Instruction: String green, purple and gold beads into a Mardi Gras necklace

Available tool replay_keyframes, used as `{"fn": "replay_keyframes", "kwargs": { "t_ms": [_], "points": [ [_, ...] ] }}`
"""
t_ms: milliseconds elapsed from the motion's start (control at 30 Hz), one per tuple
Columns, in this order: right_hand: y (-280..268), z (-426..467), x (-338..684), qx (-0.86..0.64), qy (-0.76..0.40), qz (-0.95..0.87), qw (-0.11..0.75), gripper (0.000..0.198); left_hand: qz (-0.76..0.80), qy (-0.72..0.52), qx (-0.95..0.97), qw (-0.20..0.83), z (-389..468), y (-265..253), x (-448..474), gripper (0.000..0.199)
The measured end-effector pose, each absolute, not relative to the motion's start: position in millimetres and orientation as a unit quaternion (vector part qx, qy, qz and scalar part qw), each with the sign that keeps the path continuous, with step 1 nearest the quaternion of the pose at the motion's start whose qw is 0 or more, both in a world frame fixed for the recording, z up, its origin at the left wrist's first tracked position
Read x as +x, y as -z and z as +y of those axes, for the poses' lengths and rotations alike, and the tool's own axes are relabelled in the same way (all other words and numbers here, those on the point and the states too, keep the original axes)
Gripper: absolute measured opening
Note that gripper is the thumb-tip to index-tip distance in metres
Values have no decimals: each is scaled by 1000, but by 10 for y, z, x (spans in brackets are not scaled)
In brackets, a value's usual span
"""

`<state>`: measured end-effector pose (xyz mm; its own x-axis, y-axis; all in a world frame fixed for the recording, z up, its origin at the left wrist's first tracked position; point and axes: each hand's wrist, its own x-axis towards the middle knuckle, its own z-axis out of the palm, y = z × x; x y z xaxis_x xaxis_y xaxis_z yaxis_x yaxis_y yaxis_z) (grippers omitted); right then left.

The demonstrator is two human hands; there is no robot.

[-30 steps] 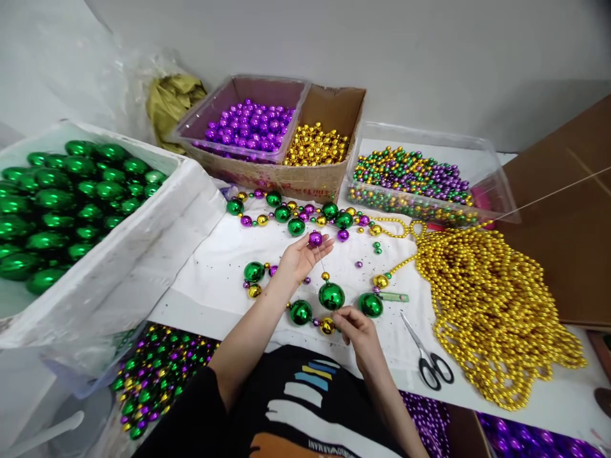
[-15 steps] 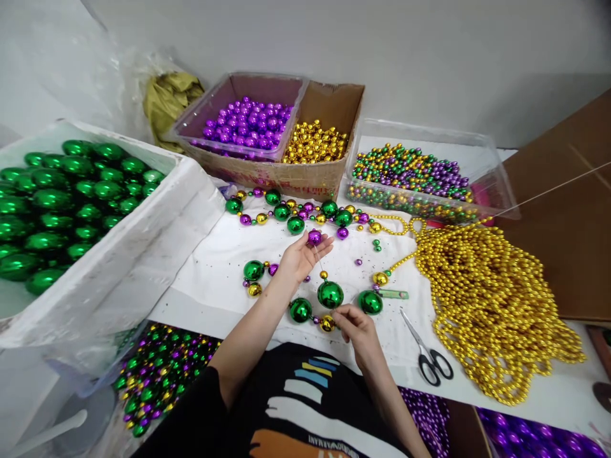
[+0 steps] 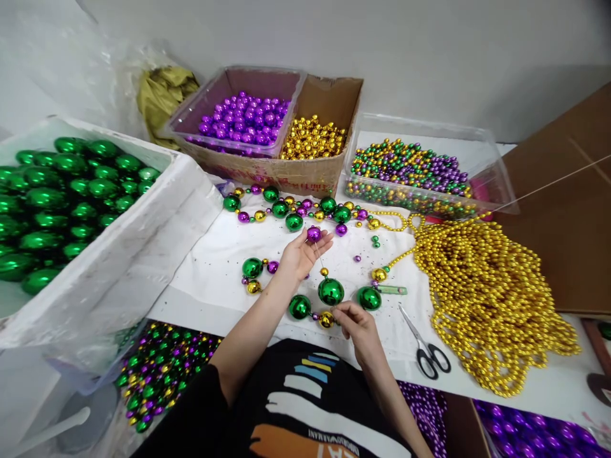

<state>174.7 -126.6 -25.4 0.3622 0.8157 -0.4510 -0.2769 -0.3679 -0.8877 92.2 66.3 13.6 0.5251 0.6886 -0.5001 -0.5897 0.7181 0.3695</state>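
My left hand [image 3: 301,256] holds a shiny purple bead [image 3: 314,234] at the thumb and index finger, its other fingers stretched out. From there a thin string runs down through a small gold bead [image 3: 324,271] to a large green ball [image 3: 331,291]. Just below that ball my right hand [image 3: 357,322] is closed in a pinch; what lies between its fingertips is too small to make out. Beside it are a gold bead [image 3: 326,319] and another green ball [image 3: 300,306] of the strand. A third green ball [image 3: 369,298] lies right, near the gold bead chain.
Scissors [image 3: 424,346] and a green-handled tool [image 3: 392,290] lie at right, beside piled gold bead chains [image 3: 491,299]. A finished-looking strand [image 3: 293,221] crosses the cloth behind. Boxes of purple beads [image 3: 245,117], gold beads [image 3: 312,137], mixed beads [image 3: 410,166] and green balls [image 3: 52,203] stand around.
The whole view has shifted slightly. Both hands keep nearly the same pose, with the purple bead still in the left hand.
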Motion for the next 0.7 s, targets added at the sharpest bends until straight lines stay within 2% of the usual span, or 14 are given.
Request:
{"fn": "replay_keyframes", "kwargs": {
  "t_ms": [267,700],
  "points": [
    [249,-1274,1748,-644,-519,-208,522,28,314,-372,82,870,643,-111,927,26],
    [250,-1159,1696,-632,-504,-198,554,28,308,-351,96,879,501,-47,973,28]
  ]
}}
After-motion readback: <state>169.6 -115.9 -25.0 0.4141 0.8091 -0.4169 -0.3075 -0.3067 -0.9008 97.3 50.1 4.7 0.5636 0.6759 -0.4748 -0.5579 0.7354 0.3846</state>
